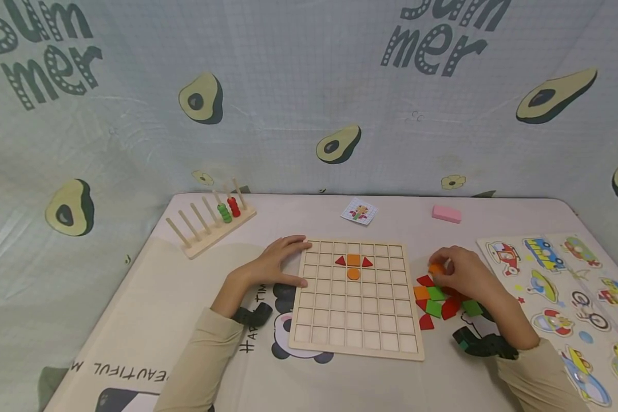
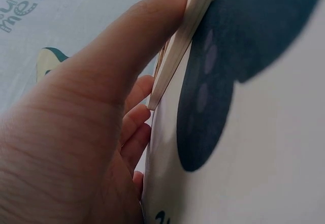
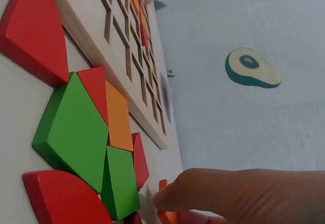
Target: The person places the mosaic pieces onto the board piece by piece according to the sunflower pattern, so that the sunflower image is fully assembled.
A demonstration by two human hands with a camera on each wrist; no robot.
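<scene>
My left hand [image 1: 275, 263] rests at the upper left corner of a wooden grid board [image 1: 357, 353], thumb and fingers spread along its edge. In the left wrist view, the thumb [image 2: 147, 26] lies against the board's side. My right hand [image 1: 463, 273] pinches an orange piece [image 1: 436, 268] between thumb and fingers, right of the board. Below that hand lies a loose pile of red, green and orange pieces, including a green square [image 3: 76, 132] and a red quarter-round piece [image 3: 35, 36]. On the board sit an orange square [image 1: 353, 260], an orange circle [image 1: 353, 274] and two red triangles [image 1: 367, 262].
A small pattern card [image 1: 359, 211] lies behind the board, with a pink block [image 1: 446, 214] to its right. A peg rack [image 1: 221, 230] with green and red beads stands at the back left. A vehicle picture board [image 1: 571, 297] covers the right side.
</scene>
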